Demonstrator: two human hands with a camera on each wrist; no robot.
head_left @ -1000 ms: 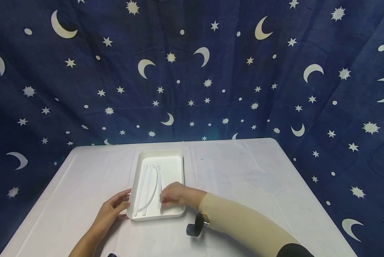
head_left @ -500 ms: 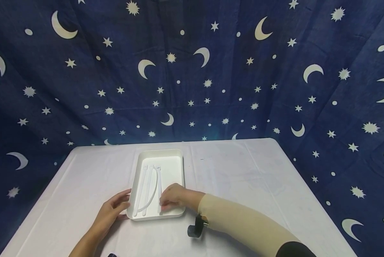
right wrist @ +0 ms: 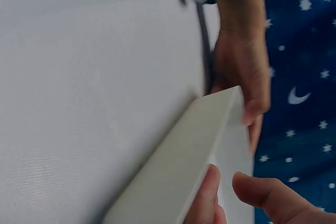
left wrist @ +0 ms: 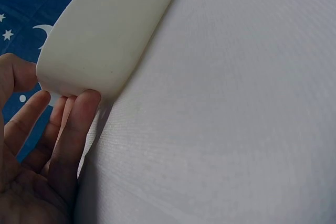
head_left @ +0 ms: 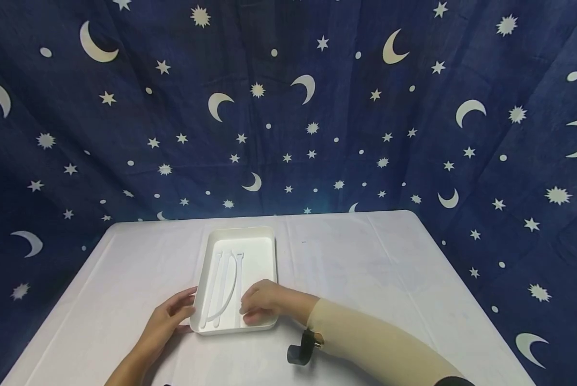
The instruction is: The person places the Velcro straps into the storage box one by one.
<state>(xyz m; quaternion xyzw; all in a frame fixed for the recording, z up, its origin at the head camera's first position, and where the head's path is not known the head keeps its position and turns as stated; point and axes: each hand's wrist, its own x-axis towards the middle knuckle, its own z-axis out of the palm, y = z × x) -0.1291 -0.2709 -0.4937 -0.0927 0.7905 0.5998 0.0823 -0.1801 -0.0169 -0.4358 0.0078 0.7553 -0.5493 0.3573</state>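
Observation:
A white tray [head_left: 265, 252] lies on the table. In it are slim white sticks with small wider heads: two side by side at the left, and a stick [head_left: 239, 279] further right. A curved white strip [head_left: 231, 292] bows across the left pair. My left hand [head_left: 165, 317] rests its fingertips against the tray's left side near the front corner, thumb at the rim in the left wrist view. My right hand [head_left: 261, 300] is low inside the tray, bent fingers right beside the right stick's lower end. In the right wrist view its thumb [right wrist: 262, 192] and forefinger stand apart, nothing showing between.
A white cloth [head_left: 356, 268] covers the table. Behind it hangs a dark blue curtain [head_left: 288, 107] with moons and stars. A black wrist device [head_left: 302, 348] sticks out below the right wrist, close over the cloth.
The right stick has turned slightly, its lower end moving left and nearer the front. My right fingers have shifted a little off it. The left hand stays in place; the head view tilts up slightly.

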